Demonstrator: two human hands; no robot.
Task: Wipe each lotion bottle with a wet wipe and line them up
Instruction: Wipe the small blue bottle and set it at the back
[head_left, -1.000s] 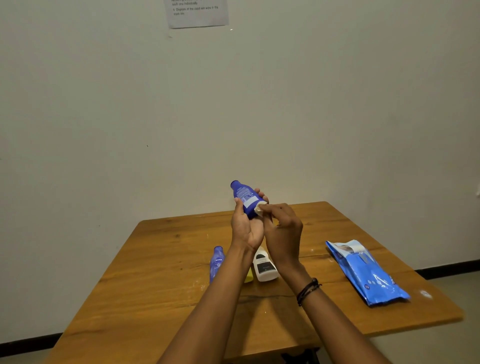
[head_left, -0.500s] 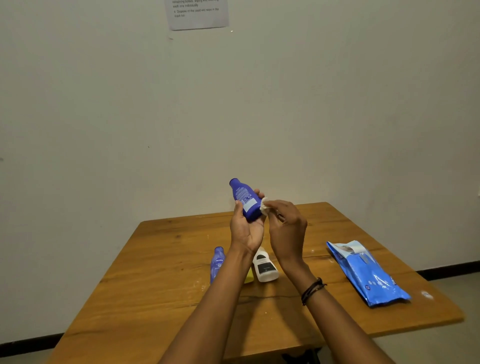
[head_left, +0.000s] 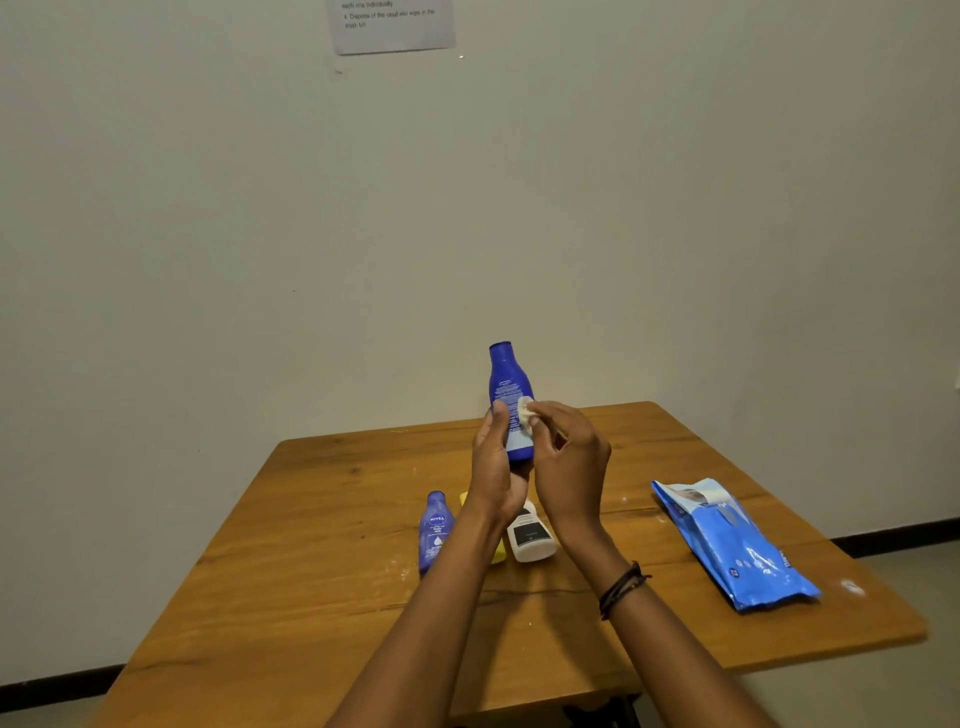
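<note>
Two bare arms reach out over a brown wooden table. The right arm has dark bands around the wrist. Just past the wrists, under the hands, some bottles lie on the table. A small blue bottle lies to the left of the left arm. A white bottle with a dark label lies between the two arms. A bit of a yellow thing peeks out between those two bottles, and the left arm hides most of it, so I cannot tell what it is. Well off to the right of the right hand lies a blue pack of wipes, flat on the table. Above the bottles, the left hand is wrapped around the bottom part of a big blue bottle. It holds the bottle up in the air, almost straight, with the cap on top. The thumb rests on the side with small writing. The right hand is just beside it, with its fingers pinched on a small white wipe. The wipe is pressed on the side of the big blue bottle, right by the left thumb. Behind the hands is a plain pale wall. High up on it, a sheet of paper with printed words is stuck.
</note>
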